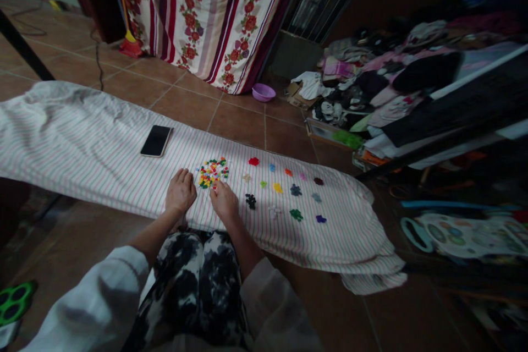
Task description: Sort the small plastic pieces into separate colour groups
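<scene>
On the striped cloth (111, 159) lies a mixed pile of tiny coloured pieces (212, 172), in red, yellow, green, orange and white. My left hand (180, 192) rests on the cloth just left of the pile, its fingers curled; whatever is under them is hidden. At the pile's lower right edge, my right hand (224, 200) has its fingers pinched together. A red spot shows by the fingertips, too small to tell apart. Right of it are small single-colour heaps, among them a red heap (253, 161), a black heap (250, 201), a yellow heap (278, 188) and a green heap (296, 214).
A phone (157, 141) lies on the cloth to the left. Beyond the cloth's far edge are the tiled floor, a purple basin (263, 92), a broom (131, 44) and a floral curtain (198, 11). Heaped clothes (371, 77) fill the right side behind a dark bar.
</scene>
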`<state>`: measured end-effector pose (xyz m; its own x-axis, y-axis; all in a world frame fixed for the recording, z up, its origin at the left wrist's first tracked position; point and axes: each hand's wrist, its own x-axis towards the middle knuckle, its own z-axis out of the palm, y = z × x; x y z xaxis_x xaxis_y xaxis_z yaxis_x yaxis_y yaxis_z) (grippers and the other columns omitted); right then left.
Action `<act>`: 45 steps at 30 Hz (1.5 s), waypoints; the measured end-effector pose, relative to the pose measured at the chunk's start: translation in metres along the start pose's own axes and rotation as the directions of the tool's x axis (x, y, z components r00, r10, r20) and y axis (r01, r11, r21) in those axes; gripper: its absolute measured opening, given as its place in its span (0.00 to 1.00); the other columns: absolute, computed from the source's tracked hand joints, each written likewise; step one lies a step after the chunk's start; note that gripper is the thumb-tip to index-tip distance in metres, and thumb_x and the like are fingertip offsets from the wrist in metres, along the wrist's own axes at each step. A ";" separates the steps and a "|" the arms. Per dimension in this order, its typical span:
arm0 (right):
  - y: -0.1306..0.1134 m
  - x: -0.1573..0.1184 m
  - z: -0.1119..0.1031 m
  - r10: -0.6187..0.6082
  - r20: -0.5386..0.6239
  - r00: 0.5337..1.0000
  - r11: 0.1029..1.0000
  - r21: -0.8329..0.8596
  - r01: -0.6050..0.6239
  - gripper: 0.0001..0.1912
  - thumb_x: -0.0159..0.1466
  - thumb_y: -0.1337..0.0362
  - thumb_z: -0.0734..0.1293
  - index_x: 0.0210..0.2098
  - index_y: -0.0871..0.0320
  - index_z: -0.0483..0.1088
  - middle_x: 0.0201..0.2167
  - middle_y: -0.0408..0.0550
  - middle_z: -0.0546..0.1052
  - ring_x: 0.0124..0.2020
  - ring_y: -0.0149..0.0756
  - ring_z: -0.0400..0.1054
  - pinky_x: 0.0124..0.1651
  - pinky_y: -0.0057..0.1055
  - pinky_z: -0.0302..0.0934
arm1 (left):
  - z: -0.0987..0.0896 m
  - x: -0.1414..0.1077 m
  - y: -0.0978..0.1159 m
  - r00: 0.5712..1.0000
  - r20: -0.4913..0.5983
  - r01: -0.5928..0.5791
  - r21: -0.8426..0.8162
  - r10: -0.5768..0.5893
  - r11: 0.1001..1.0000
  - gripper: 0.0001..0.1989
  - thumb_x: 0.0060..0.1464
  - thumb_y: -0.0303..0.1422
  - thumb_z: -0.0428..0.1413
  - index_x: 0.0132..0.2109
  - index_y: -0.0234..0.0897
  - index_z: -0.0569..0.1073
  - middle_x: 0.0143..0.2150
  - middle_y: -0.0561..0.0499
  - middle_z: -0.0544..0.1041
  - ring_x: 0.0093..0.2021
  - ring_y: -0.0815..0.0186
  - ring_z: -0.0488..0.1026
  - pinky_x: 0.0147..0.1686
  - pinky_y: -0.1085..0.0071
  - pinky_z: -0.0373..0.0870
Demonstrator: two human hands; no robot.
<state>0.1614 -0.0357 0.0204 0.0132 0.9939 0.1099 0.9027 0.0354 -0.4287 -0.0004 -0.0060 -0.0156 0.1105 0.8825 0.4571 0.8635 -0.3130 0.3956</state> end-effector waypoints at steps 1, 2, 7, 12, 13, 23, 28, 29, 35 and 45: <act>-0.001 0.002 0.000 0.014 0.010 1.000 1.000 -0.008 -0.014 0.13 0.66 0.62 0.61 0.48 0.53 0.71 0.42 0.49 0.77 0.43 0.38 0.70 0.42 0.30 0.61 | 0.000 0.000 0.000 1.000 -0.001 -0.005 0.008 0.005 1.000 0.17 0.57 0.27 0.45 0.50 0.27 0.71 0.55 0.33 0.72 0.62 0.49 0.63 0.60 0.50 0.62; -0.002 0.004 -0.001 0.030 0.021 0.999 0.999 -0.015 -0.029 0.12 0.67 0.62 0.61 0.48 0.53 0.71 0.42 0.49 0.77 0.43 0.38 0.70 0.42 0.30 0.61 | 0.000 0.000 0.000 1.000 -0.002 -0.013 0.019 0.013 1.000 0.17 0.57 0.27 0.45 0.50 0.28 0.71 0.54 0.33 0.73 0.61 0.50 0.64 0.60 0.50 0.62; -0.006 0.006 -0.002 0.066 0.038 0.997 0.997 -0.038 -0.065 0.09 0.67 0.63 0.61 0.44 0.52 0.70 0.40 0.45 0.77 0.42 0.35 0.70 0.41 0.27 0.59 | 0.001 0.000 -0.001 0.999 -0.024 -0.034 0.080 0.036 0.996 0.16 0.57 0.27 0.45 0.48 0.28 0.72 0.54 0.34 0.73 0.60 0.51 0.65 0.59 0.53 0.64; -0.003 0.000 0.000 0.027 -0.040 0.999 0.999 0.021 -0.026 0.08 0.66 0.63 0.62 0.42 0.52 0.71 0.38 0.44 0.77 0.40 0.34 0.70 0.40 0.27 0.59 | 0.002 0.000 -0.001 0.998 -0.041 -0.039 0.085 0.042 0.996 0.16 0.57 0.27 0.45 0.48 0.27 0.72 0.53 0.34 0.73 0.60 0.51 0.66 0.59 0.53 0.64; -0.001 -0.001 0.001 0.014 -0.054 0.998 0.999 0.044 -0.012 0.07 0.66 0.63 0.62 0.42 0.53 0.71 0.37 0.44 0.76 0.40 0.34 0.70 0.40 0.27 0.60 | 0.002 0.000 -0.001 0.998 -0.038 -0.041 0.079 0.044 0.996 0.16 0.57 0.27 0.45 0.48 0.27 0.72 0.53 0.34 0.73 0.60 0.51 0.66 0.60 0.53 0.64; 0.014 -0.011 0.013 -0.100 -0.182 0.978 0.910 0.380 0.164 0.07 0.63 0.65 0.61 0.38 0.54 0.71 0.34 0.45 0.75 0.36 0.34 0.70 0.41 0.29 0.65 | 0.002 -0.001 -0.001 1.000 -0.008 0.006 -0.005 -0.006 1.000 0.17 0.56 0.27 0.46 0.50 0.29 0.72 0.55 0.34 0.72 0.62 0.49 0.63 0.60 0.49 0.62; 0.019 -0.015 0.014 -0.048 -0.202 0.978 0.855 0.498 0.145 0.07 0.62 0.62 0.62 0.37 0.54 0.71 0.34 0.45 0.76 0.35 0.33 0.71 0.38 0.28 0.66 | 0.002 0.000 -0.002 1.000 -0.015 -0.019 0.011 0.019 1.000 0.16 0.56 0.27 0.46 0.48 0.30 0.72 0.54 0.34 0.73 0.61 0.50 0.64 0.59 0.49 0.62; 0.021 -0.016 0.013 -0.031 -0.203 0.979 0.847 0.515 0.134 0.07 0.62 0.61 0.63 0.37 0.54 0.71 0.35 0.45 0.77 0.35 0.33 0.71 0.37 0.28 0.66 | 0.002 0.000 -0.002 1.000 -0.018 -0.024 0.017 0.024 1.000 0.16 0.56 0.27 0.46 0.48 0.30 0.72 0.54 0.34 0.73 0.61 0.50 0.64 0.59 0.49 0.62; 0.035 -0.023 0.007 0.127 -0.193 0.973 0.835 0.550 0.000 0.09 0.61 0.59 0.63 0.38 0.54 0.71 0.33 0.45 0.77 0.32 0.33 0.73 0.37 0.29 0.67 | 0.002 0.000 0.000 0.999 -0.029 -0.022 0.020 0.022 1.000 0.16 0.57 0.28 0.45 0.48 0.30 0.72 0.53 0.34 0.73 0.60 0.50 0.65 0.59 0.50 0.63; 0.071 -0.044 -0.019 0.267 -0.237 0.934 0.860 0.496 -0.120 0.09 0.60 0.59 0.62 0.37 0.55 0.69 0.32 0.46 0.77 0.33 0.36 0.73 0.39 0.32 0.67 | -0.001 -0.001 0.000 1.000 -0.018 -0.011 -0.004 0.010 1.000 0.16 0.57 0.28 0.45 0.49 0.30 0.72 0.54 0.35 0.73 0.61 0.50 0.64 0.60 0.48 0.62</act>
<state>0.2328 -0.0789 0.0026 0.3550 0.9131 0.2005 0.5619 -0.0370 -0.8264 -0.0010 -0.0066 -0.0153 0.1106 0.8728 0.4754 0.8601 -0.3238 0.3942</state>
